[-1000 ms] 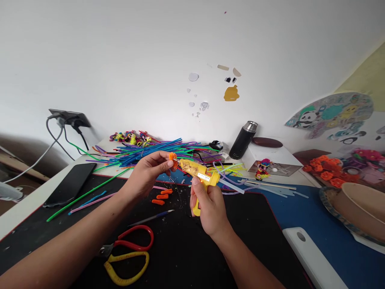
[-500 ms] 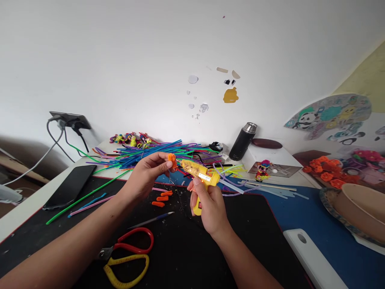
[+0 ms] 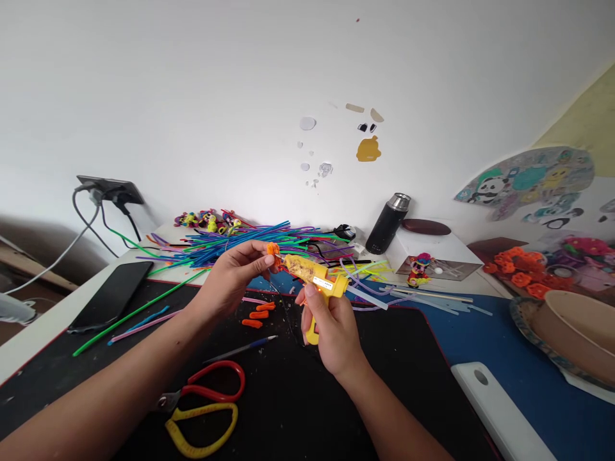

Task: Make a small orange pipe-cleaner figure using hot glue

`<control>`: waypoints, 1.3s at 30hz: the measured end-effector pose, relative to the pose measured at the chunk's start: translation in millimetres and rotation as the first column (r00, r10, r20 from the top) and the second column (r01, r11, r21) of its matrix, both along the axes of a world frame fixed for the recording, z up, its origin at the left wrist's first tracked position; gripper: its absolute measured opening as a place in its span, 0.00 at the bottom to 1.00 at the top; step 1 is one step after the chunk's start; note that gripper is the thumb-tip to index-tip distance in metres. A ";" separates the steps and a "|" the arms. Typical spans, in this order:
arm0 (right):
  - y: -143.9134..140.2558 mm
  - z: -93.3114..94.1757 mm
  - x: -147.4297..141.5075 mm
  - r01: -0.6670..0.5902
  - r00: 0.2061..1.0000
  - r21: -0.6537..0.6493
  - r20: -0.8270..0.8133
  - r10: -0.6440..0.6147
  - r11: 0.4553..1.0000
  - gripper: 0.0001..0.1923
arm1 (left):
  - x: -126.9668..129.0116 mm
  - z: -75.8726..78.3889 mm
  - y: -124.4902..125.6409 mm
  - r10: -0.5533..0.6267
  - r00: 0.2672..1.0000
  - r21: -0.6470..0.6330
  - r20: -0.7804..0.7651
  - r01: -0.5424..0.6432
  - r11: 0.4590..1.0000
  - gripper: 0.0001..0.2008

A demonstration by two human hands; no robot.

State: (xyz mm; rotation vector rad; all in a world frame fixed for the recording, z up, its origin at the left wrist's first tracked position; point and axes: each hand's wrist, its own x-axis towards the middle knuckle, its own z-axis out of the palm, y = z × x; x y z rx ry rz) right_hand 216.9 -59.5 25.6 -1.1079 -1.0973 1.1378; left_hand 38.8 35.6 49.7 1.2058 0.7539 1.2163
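— Above the black mat [image 3: 288,397], what has the left hand [image 3: 229,276] got?

— A small orange pipe-cleaner piece [image 3: 273,250], pinched between thumb and fingertips. The other fingers curl loosely under it; the hand is closed only as far as that pinch needs.

— And the right hand [image 3: 331,330]?

— Clenched round the grip of a yellow hot glue gun [image 3: 314,280], with the forefinger up near the trigger. The gun's nozzle points left and meets the orange piece, or comes so close I can't tell them apart.

— Where is all that, relative to the table?

— Held up in the air, over the far edge of the mat, in front of the heap of coloured pipe cleaners [image 3: 240,240].

— Anything lying near the hands?

— A few short orange pieces [image 3: 258,314] lie on the mat below the left hand, with a thin pen [image 3: 245,347] just nearer. Scissors with red and yellow handles [image 3: 204,403] lie by the left forearm. A dark phone [image 3: 111,296] lies at the mat's left edge, and a black flask [image 3: 388,224] stands well behind the gun.
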 end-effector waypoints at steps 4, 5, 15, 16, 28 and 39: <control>0.7 -1.0 -0.1 0.035 0.999 -0.008 0.001 -0.035 0.999 0.34 | 1.0 0.3 -1.4 0.004 1.000 -0.017 0.002 -0.004 1.000 0.18; 0.9 -1.2 -0.1 0.045 0.999 -0.010 -0.002 -0.045 0.999 0.35 | 1.0 0.0 -1.3 0.002 1.000 -0.017 0.001 -0.002 1.000 0.18; -2.2 0.1 -3.2 0.035 0.999 -0.028 0.003 -0.035 0.999 0.36 | -1.0 -2.9 0.2 -0.012 1.000 -0.026 -0.006 0.012 1.000 0.18; -2.6 0.4 -3.2 0.039 0.999 -0.030 0.001 -0.039 0.999 0.36 | -0.9 -2.9 -0.2 -0.014 1.000 -0.026 -0.006 0.014 1.000 0.18; -2.4 0.8 -3.7 0.039 0.999 -0.031 0.018 -0.038 0.999 0.36 | 0.9 2.4 -2.6 0.008 1.000 -0.008 0.013 -0.008 1.000 0.19; -3.5 0.3 -4.1 0.040 0.999 -0.015 0.037 -0.039 0.999 0.35 | -0.1 -3.3 0.3 -0.006 1.000 -0.011 0.012 0.006 1.000 0.18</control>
